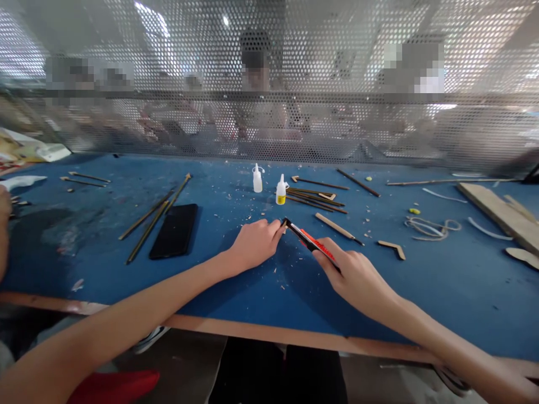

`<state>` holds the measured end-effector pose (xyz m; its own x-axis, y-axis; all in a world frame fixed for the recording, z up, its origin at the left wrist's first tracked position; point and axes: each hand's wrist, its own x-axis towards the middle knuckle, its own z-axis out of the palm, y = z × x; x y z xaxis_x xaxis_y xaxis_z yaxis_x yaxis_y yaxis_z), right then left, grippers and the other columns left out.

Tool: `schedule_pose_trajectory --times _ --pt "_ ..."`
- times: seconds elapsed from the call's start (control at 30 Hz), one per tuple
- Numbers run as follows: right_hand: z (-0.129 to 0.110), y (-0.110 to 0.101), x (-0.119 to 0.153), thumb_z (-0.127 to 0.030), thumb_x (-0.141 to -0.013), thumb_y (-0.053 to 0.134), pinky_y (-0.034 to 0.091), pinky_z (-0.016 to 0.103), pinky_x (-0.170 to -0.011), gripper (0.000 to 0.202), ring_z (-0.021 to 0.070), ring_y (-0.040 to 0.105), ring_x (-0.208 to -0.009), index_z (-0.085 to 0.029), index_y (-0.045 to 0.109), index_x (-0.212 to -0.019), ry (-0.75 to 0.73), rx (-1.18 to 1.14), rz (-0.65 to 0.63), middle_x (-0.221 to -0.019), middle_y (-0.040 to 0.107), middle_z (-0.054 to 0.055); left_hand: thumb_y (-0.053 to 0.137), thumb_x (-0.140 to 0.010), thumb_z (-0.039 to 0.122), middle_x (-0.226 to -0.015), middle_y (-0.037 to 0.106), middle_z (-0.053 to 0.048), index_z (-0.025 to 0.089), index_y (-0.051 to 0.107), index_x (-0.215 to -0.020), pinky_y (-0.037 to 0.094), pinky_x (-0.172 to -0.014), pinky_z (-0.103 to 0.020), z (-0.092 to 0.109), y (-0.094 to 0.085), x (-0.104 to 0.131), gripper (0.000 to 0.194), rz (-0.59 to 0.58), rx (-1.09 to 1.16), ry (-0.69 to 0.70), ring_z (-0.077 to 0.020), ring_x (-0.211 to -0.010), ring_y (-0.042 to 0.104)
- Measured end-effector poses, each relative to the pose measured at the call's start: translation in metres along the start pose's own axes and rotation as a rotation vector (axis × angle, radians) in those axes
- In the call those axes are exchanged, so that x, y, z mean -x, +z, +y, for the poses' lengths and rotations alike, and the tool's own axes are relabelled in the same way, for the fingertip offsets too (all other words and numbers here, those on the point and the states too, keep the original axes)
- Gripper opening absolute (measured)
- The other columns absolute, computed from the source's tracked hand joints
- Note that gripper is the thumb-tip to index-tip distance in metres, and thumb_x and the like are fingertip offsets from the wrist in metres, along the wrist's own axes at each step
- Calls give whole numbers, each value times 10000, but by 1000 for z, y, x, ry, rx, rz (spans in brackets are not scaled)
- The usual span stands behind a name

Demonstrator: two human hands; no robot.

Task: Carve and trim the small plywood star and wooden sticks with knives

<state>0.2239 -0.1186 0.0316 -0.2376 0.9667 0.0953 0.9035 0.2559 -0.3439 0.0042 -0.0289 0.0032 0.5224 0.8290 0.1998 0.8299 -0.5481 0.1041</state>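
Note:
My right hand point(351, 272) is wrapped round a red and black utility knife point(314, 242), its tip pointing up and left. In front of me, my left hand point(256, 241) pinches a small light wooden piece point(284, 224), mostly hidden by the fingers. The knife's end meets that piece at my left fingertips. Just beyond stand two small white glue bottles, one plain point(257, 179) and one with a yellow label point(281, 191). A wooden-handled tool with a dark tip point(339, 229) lies to the right of the knife.
Dark thin sticks point(315, 198) lie behind the bottles, others point(147, 233) beside a black phone point(174, 231). Rightward are an L-shaped wooden piece point(392, 248), coiled cord point(433, 229) and a board point(501, 216). A perforated metal screen point(320, 126) borders the back; another person's hand point(4, 224) shows left.

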Motion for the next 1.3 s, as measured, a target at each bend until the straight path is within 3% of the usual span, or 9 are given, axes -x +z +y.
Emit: schedule_pose_trajectory --times 0.2,0.33,0.47,0.57,0.7,0.83,1.03,1.13,1.3 --pt "3 -7 25 -434 -1037 354 247 282 -499 296 202 554 -464 -226 556 -1098 45 -49 4 -532 540 -30 225 -1073 423 -829 658 -96 183 624 -1016 456 -602 -302 -3 -1 -1 468 -3 19 -39 -244 -741 655" --pt "25 -25 37 -518 -1018 378 344 271 -492 321 168 500 -438 -246 539 -1074 196 -156 169 -542 534 -47 258 -1068 383 -828 658 -95 178 624 -1011 456 -609 -304 -7 0 -3 424 0 38 -62 -242 -742 650" --pt "47 -35 14 -522 -992 424 442 286 -589 310 182 610 -620 -255 532 -1106 199 -263 180 -762 674 9 264 -1069 412 -790 645 -73 193 629 -979 453 -612 -299 -5 0 -3 435 -2 69 -49 -235 -741 647" --pt "51 -26 -22 -558 -953 476 411 281 -543 389 183 579 -575 -241 567 -1158 212 -256 170 -715 663 6 250 -1069 457 -778 642 -75 202 649 -944 441 -592 -291 -2 -2 -2 490 10 70 -41 -243 -768 650" --pt "45 -10 -58 -619 -882 569 397 284 -564 395 187 575 -590 -249 689 -947 183 -243 194 -692 682 10 229 -1076 455 -760 669 -68 220 669 -835 426 -586 -280 -4 -9 -2 554 31 53 -23 -268 -887 648" --pt "45 -2 -60 -571 -903 552 366 270 -522 351 163 506 -504 -254 691 -957 171 -220 194 -609 645 -10 229 -1078 418 -752 677 -68 201 637 -825 401 -565 -286 -11 -14 -3 527 58 37 -33 -267 -862 641" --pt "55 -3 -51 -503 -952 484 337 256 -497 326 151 476 -460 -224 633 -1033 142 -199 270 -591 617 -5 292 -1036 272 -875 659 -64 190 519 -1016 368 -537 -300 -17 -17 -5 242 142 85 -76 -239 -802 625" --pt "64 -7 -55 -515 -968 463 371 267 -533 360 175 542 -528 -226 595 -1135 130 -181 370 -695 668 27 372 -966 187 -996 641 -63 202 481 -1013 427 -618 -309 -19 -17 -6 119 224 168 -63 -234 -923 614" --pt "98 -6 -68 -425 -976 430 458 352 -648 351 279 654 -782 -203 560 -1214 111 14 380 -987 716 133 381 -869 55 -987 596 -58 209 458 -992 469 -744 -326 -23 -16 -8 212 349 179 -35 -220 -949 571"
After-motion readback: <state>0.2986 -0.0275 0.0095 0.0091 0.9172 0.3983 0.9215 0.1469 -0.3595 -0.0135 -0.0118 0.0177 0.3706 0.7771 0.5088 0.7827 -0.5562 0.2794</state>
